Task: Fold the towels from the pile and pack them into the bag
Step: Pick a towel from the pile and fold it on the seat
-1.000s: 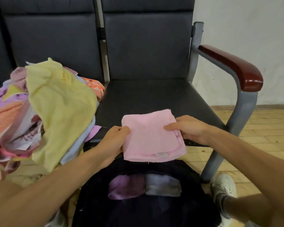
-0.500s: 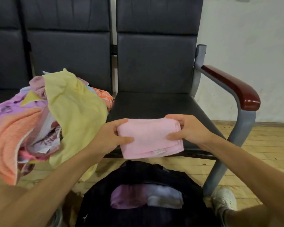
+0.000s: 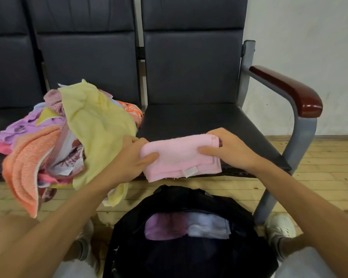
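Observation:
A folded pink towel (image 3: 179,157) with a small white label lies at the front edge of the black chair seat (image 3: 199,121). My left hand (image 3: 131,157) grips its left end, thumb on top. My right hand (image 3: 227,149) holds its right end, thumb across the top and fingers over the far edge. Left of them, a pile of towels (image 3: 68,137) in yellow, orange, purple and pink covers the neighbouring seat. Below, on the floor between my feet, the open black bag (image 3: 189,247) shows folded purple and pale blue towels inside.
The chair's grey metal frame with a dark red armrest (image 3: 287,87) stands at the right, beside a white wall. The floor (image 3: 319,167) is wooden planks. My white shoes flank the bag, the right one (image 3: 279,227) near the chair leg.
The pink towel has gone from a square to a narrower, folded strip, its near half brought up. Both hands shifted with it toward the seat edge; the view tilted downward.

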The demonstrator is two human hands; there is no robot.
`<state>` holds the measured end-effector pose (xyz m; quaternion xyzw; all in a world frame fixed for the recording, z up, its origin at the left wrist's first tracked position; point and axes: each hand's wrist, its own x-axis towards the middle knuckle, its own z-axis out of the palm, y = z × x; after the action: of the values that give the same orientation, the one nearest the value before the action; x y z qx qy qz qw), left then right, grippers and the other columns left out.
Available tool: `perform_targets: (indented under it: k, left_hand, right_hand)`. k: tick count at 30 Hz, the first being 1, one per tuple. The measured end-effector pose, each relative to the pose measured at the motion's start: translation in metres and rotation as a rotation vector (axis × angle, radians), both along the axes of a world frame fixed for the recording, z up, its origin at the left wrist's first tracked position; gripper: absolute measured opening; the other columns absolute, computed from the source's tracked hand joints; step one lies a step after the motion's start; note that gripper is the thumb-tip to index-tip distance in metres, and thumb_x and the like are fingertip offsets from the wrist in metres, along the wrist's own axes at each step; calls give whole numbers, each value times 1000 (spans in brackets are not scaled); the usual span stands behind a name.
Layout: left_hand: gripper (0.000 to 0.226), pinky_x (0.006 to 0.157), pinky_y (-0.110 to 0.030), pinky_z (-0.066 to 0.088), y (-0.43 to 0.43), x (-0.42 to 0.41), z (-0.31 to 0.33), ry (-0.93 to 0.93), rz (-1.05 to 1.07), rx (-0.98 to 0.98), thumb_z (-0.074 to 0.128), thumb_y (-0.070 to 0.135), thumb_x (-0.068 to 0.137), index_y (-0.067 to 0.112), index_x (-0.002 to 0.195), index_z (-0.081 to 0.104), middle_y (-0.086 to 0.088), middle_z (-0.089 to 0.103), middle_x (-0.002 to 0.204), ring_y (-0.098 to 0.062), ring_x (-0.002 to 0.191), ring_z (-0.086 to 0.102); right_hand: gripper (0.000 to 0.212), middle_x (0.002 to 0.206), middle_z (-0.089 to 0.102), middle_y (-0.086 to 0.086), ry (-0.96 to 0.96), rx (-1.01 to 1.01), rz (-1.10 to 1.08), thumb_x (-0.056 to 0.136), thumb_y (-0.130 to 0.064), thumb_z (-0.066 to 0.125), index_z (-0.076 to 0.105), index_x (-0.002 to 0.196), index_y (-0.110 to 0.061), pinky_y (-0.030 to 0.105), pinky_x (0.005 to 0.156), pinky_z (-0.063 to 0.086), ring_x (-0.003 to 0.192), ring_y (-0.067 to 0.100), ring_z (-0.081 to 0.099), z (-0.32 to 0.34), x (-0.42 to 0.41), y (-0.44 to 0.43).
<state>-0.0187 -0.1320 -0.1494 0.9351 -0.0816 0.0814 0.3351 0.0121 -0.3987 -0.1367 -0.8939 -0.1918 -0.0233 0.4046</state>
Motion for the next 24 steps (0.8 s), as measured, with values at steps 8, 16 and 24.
perform_targets:
  k: [8, 16, 24]
  left_hand:
    - [37, 80, -41, 55, -15, -3, -4, 329, 59, -858, 54, 36, 97, 7, 118, 60, -16, 68, 112, -29, 99, 65]
    - [44, 99, -46, 49, -30, -12, -12, 710, -14, -1412, 59, 34, 93, 7, 128, 60, -16, 64, 126, -28, 115, 63]
    - [35, 96, -43, 51, -34, -19, -29, 700, -134, -1215, 56, 13, 93, 6, 128, 58, -13, 68, 121, -27, 112, 64]
  right_hand:
    - [30, 109, 73, -1, 374, 487, 8, 98, -37, 52, 60, 122, -22, 38, 90, 56, 101, 18, 70, -6, -14, 0]
    - [42, 77, 62, 13, 420, 520, -78, 98, -37, 54, 65, 108, 2, 21, 41, 36, 54, 15, 53, -15, -13, 1]
    - [38, 117, 70, 13, 733, 646, -42, 84, -14, 68, 64, 119, -1, 32, 87, 57, 110, 26, 67, -19, -19, -26]
